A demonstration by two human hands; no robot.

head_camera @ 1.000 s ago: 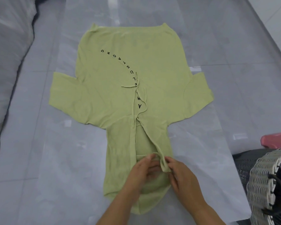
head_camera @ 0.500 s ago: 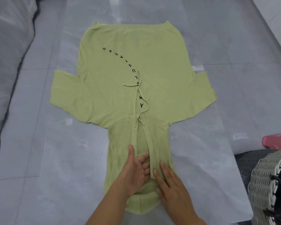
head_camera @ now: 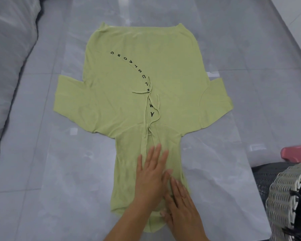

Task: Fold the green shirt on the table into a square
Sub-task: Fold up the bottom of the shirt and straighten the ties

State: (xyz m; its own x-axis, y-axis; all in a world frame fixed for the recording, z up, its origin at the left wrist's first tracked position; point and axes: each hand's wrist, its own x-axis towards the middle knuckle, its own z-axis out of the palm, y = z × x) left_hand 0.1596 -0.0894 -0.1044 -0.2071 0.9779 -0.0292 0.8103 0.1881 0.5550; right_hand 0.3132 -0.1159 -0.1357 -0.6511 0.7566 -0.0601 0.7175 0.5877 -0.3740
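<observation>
The green shirt [head_camera: 122, 91] lies spread flat on the grey table [head_camera: 50, 171], its hem at the far end and its hood towards me, both short sleeves out to the sides. A curved line of black letters and thin drawstrings run down its middle. My left hand [head_camera: 150, 178] rests flat on the hood with fingers apart and pointing away from me. Beside it, slightly nearer me, my right hand [head_camera: 179, 204] also presses flat on the hood's right part. Neither hand grips any fabric.
A grey cushion [head_camera: 9, 54] runs along the left side of the table. At the right edge stand a woven white and dark basket [head_camera: 288, 202] and a pink object [head_camera: 297, 153] behind it.
A second ago both hands pinched a strip of the hood's edge. They have let it go and now lie flat on the hood, the left hand slid further up.
</observation>
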